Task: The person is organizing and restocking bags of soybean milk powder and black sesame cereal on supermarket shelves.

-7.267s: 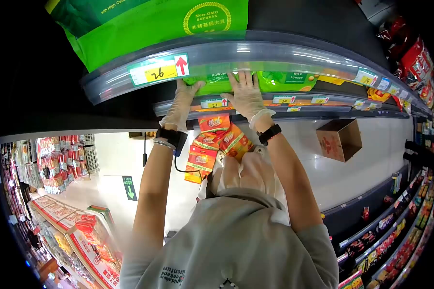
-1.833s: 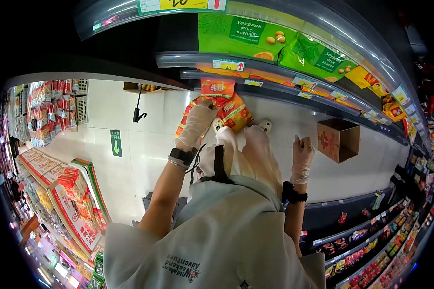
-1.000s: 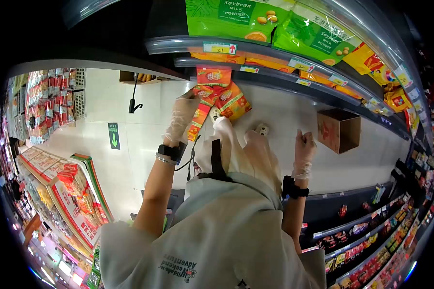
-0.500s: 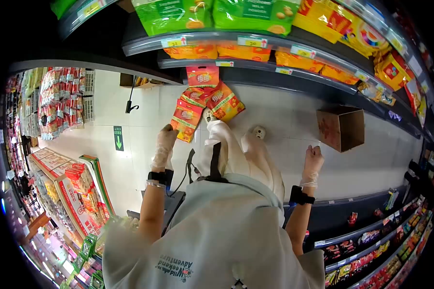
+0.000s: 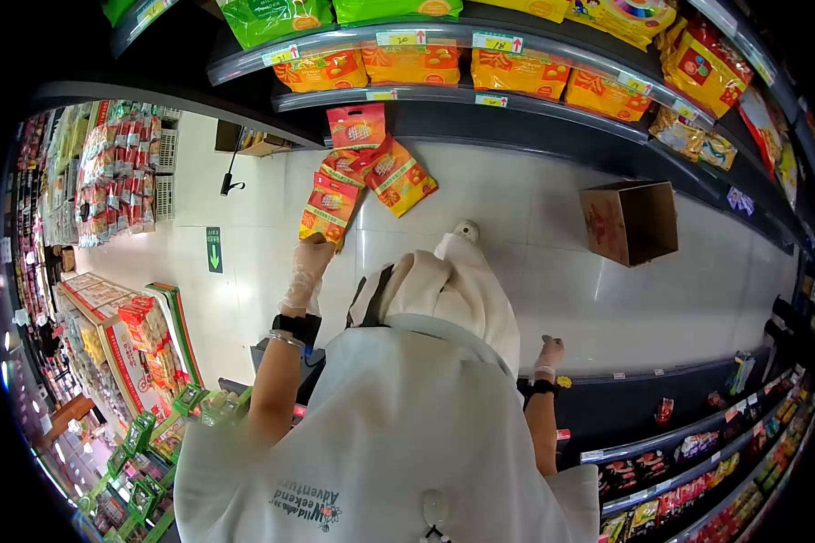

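Note:
My left hand (image 5: 310, 264), in a thin clear glove, is closed at the lower edge of a red-and-orange food bag (image 5: 329, 206). The fingertips are partly hidden, but they look pinched on that edge. Just beyond it, more such bags lie overlapping: one tilted to the right (image 5: 398, 176), another partly covered (image 5: 342, 166), and a red-topped one (image 5: 357, 127) against the shelf base. My right hand (image 5: 549, 353), gloved as well, hangs at my right side with its fingers curled in and nothing visible in them. Both wrists wear black bands.
An open cardboard box (image 5: 631, 223) sits on the tiled floor to the right. Ahead, a shelf (image 5: 516, 100) carries orange, green and yellow bags. Low shelves (image 5: 661, 457) of small packets stand at my right, snack displays (image 5: 122, 348) at my left. One shoe (image 5: 466, 231) shows ahead.
My right hand has dropped back towards my body. My left hand stays at the bag, now nearer its lower edge. The view has shifted, and only one of my shoes shows instead of two.

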